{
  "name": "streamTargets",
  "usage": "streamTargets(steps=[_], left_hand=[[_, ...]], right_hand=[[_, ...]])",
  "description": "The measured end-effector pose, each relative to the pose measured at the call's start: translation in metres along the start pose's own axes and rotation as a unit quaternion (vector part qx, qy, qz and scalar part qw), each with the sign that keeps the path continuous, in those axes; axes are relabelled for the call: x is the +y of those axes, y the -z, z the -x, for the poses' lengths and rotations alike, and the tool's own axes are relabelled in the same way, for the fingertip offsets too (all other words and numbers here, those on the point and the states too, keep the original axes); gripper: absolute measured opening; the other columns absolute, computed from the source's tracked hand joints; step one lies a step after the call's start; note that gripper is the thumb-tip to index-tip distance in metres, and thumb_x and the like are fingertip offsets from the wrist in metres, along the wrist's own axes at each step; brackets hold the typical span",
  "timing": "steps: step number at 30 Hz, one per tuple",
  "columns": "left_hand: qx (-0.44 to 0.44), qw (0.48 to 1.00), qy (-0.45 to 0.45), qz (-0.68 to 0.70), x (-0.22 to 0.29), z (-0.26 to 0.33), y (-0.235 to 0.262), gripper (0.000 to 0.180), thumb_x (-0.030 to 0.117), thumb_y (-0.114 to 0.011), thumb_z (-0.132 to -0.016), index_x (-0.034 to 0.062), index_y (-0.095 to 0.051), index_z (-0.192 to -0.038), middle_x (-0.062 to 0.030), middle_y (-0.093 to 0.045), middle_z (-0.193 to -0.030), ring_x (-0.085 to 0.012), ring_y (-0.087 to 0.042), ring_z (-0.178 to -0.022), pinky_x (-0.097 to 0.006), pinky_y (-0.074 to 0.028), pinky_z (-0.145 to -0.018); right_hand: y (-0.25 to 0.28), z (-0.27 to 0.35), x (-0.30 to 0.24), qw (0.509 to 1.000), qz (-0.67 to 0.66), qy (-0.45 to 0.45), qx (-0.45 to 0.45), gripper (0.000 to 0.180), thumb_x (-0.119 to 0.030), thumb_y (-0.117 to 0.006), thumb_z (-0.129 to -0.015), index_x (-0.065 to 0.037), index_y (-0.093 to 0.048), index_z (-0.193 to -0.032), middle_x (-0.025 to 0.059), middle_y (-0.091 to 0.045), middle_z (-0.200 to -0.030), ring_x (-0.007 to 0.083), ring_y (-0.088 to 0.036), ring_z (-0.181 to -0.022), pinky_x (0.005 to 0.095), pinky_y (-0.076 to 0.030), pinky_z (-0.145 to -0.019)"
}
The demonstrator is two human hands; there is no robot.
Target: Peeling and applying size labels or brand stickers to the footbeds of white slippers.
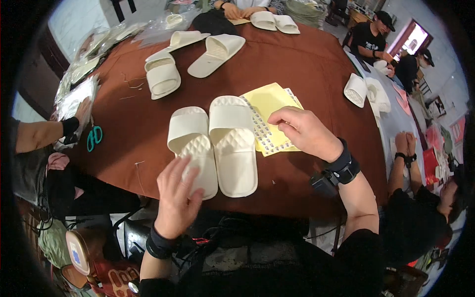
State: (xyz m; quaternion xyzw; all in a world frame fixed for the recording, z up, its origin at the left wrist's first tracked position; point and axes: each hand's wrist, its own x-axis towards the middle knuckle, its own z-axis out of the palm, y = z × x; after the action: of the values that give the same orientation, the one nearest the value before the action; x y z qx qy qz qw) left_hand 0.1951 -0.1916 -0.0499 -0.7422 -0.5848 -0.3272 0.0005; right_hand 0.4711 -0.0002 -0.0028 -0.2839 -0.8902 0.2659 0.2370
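In front of me a pair of cream-white slippers lies side by side, the left slipper (188,131) and the right slipper (232,123), with quilted insoles and wide straps. Over the heel of the left slipper, my left hand (177,198) is open with its fingers apart, slightly blurred; whether it touches is unclear. To the right lies a stack of yellow sheets (269,99) carrying rows of small printed stickers (267,136). My right hand (309,132) is over these sheets, fingers bent and thumb close to the forefinger; anything pinched there is too small to make out.
More white slippers (163,79) lie farther back on the brown-covered table (297,59). Turquoise scissors (94,138) lie at the left, near a person's arm (47,134) and clear plastic bags (79,101). Other people work across the table and at a grey table (396,119) on the right.
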Motion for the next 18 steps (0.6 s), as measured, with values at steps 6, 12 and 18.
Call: streamTargets(steps=[6,12,18], left_hand=[[-0.079,0.994,-0.076,0.015,0.031,-0.02,-0.028,0.043,0.01,-0.076,-0.073,0.0077,-0.063,-0.114,-0.0143,-0.051,-0.138,-0.0404,-0.045,-0.127,-0.052,-0.036,-0.105],[-0.11,0.987,-0.113,0.03,0.044,-0.039,-0.041,0.039,0.015,-0.074,-0.078,0.0064,-0.062,-0.114,-0.0127,-0.054,-0.133,-0.0381,-0.047,-0.125,-0.053,-0.037,-0.103],[-0.132,0.978,-0.151,0.051,0.049,-0.071,-0.057,0.044,0.021,-0.073,-0.08,0.005,-0.059,-0.119,-0.0118,-0.055,-0.131,-0.0359,-0.05,-0.121,-0.047,-0.041,-0.1]], right_hand=[[-0.027,0.017,0.025,0.999,-0.032,-0.012,0.019,0.019,0.0,-0.054,-0.088,-0.001,-0.061,-0.106,0.0167,-0.065,-0.101,0.0337,-0.063,-0.095,0.0391,-0.051,-0.084],[-0.04,0.014,0.046,0.99,-0.112,-0.083,0.034,0.019,0.002,-0.053,-0.088,-0.002,-0.06,-0.104,0.0164,-0.064,-0.101,0.034,-0.061,-0.099,0.0399,-0.049,-0.087],[-0.051,0.014,0.058,0.997,-0.037,0.005,0.066,0.026,0.006,-0.053,-0.084,-0.003,-0.059,-0.107,0.0111,-0.062,-0.1,0.0263,-0.059,-0.092,0.0344,-0.049,-0.08]])
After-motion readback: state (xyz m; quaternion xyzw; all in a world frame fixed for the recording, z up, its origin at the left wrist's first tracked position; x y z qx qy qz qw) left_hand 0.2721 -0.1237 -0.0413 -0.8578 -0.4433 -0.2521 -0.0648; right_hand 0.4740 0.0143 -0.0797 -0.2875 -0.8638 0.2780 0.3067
